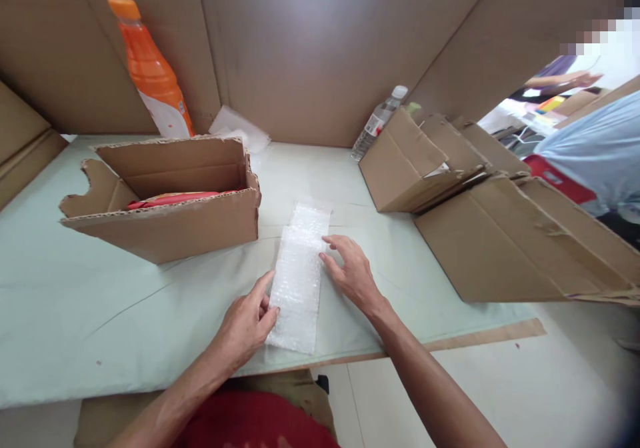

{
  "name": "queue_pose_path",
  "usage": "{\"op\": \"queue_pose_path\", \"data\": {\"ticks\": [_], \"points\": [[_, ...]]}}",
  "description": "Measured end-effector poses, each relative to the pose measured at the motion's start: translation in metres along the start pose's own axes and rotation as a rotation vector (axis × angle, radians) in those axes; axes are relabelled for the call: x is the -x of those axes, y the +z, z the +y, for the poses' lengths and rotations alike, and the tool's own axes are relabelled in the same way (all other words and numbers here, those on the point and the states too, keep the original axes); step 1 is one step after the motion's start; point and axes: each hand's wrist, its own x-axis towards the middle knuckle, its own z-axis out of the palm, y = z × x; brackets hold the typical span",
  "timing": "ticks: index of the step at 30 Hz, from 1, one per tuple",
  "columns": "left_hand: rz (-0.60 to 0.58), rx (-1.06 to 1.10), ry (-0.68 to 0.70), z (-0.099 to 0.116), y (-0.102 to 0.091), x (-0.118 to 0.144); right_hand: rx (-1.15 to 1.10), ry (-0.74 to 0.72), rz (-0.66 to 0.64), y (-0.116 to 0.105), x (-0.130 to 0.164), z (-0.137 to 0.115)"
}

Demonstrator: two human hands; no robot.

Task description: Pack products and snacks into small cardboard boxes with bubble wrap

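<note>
- The tabletop (100, 315), under a pale green sheet, carried one open cardboard box (170, 215) at my left with something red inside, probably a packet, and a lean of folded flat cartons (480, 221) at my right.
- Two bottles stood at the back: one orange bottle (150, 68) and one clear water bottle (379, 121).
- One strip of bubble wrap (300, 278) lay between my hands, long axis running away from me.
- My left hand (247, 325) pinched its near left edge; my right hand (350, 271) rested open, fingertips on its right edge, equally near.
</note>
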Motion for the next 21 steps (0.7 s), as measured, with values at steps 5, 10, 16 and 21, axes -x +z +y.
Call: {"op": "queue_pose_path", "data": {"ticks": [5,10,16,21], "points": [[-0.054,-0.038,-0.007,0.002,-0.006,0.0,0.007,-0.234,-0.184,-0.02,0.033,-0.013],[-0.077,-0.035,-0.032,0.008,-0.011,-0.005,0.028,-0.298,-0.337,-0.028,0.064,-0.021],[-0.126,-0.007,-0.05,0.011,-0.011,-0.012,0.016,-0.303,-0.393,-0.031,0.08,-0.032],[-0.156,0.075,-0.075,0.006,-0.01,-0.022,0.081,-0.324,-0.328,-0.019,0.083,-0.037]]}}
